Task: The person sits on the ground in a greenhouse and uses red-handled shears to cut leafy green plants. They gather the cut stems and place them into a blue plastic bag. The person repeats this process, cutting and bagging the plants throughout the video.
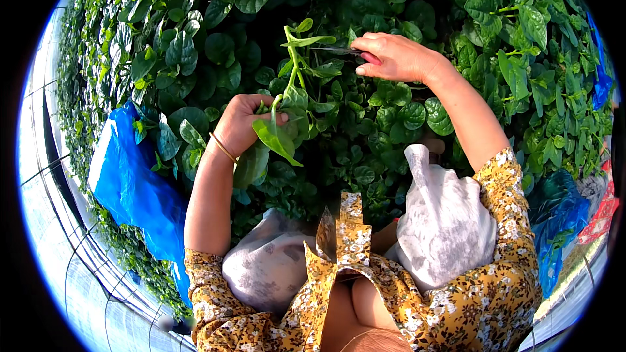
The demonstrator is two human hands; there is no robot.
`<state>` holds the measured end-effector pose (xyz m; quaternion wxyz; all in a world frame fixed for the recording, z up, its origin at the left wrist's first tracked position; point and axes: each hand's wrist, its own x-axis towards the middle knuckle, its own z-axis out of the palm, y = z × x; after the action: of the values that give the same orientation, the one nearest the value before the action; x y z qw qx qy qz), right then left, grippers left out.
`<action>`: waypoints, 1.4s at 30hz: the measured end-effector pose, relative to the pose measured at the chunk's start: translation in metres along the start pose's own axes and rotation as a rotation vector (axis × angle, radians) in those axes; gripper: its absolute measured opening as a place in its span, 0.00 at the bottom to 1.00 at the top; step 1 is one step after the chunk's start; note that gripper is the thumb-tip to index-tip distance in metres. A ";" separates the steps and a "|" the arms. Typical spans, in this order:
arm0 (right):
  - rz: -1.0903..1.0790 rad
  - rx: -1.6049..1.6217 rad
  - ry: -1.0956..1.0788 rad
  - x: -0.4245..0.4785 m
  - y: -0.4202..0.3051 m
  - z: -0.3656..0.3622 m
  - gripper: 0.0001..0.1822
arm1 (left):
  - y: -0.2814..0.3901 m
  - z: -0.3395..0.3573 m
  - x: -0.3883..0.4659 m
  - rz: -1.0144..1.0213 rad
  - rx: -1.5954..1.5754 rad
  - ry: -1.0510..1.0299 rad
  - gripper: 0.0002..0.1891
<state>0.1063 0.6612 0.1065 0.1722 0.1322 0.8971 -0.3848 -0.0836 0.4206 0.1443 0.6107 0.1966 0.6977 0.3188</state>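
My left hand (247, 120) grips a bunch of cut greens, their thick pale stems (293, 56) pointing up and away from me. Broad leaves (276, 139), like those of Malabar spinach, hang from the fist. In my right hand (398, 56) is a small knife with a red handle (371, 58). Its thin dark blade (335, 50) points left, towards the stems; whether it touches a leaf there I cannot tell. Below both hands, dense leafy plants (386, 112) grow from a shaded bed.
A blue plastic sheet or bag (142, 181) lies among the plants at left. More blue plastic (557, 225) and red patterned cloth (601, 210) are at right. Taller foliage (518, 14) rises on the right. Pale mottled cloth (445, 225) bulges near my right elbow. Pale netting or sheeting (73, 254) borders the left.
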 end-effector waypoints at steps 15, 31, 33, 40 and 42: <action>0.080 0.516 -0.183 0.037 -0.005 0.012 0.17 | 0.001 -0.005 0.006 -0.053 -0.043 -0.137 0.10; 0.093 0.752 -0.124 0.028 -0.010 0.014 0.17 | -0.005 0.004 0.024 0.063 -0.407 -0.063 0.28; 0.096 0.572 -0.200 0.024 -0.042 0.003 0.17 | -0.002 0.021 0.035 0.193 -0.236 -0.011 0.31; 0.148 1.250 0.062 0.024 -0.043 0.019 0.26 | -0.003 0.021 0.051 0.062 -0.526 0.219 0.11; 0.169 1.216 0.028 0.006 -0.034 0.004 0.24 | -0.012 0.002 0.047 0.049 -0.641 0.341 0.11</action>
<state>0.0890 0.6364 0.1230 0.0839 0.2827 0.5053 -0.8110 -0.0889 0.4439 0.1018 0.5085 -0.0442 0.6492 0.5639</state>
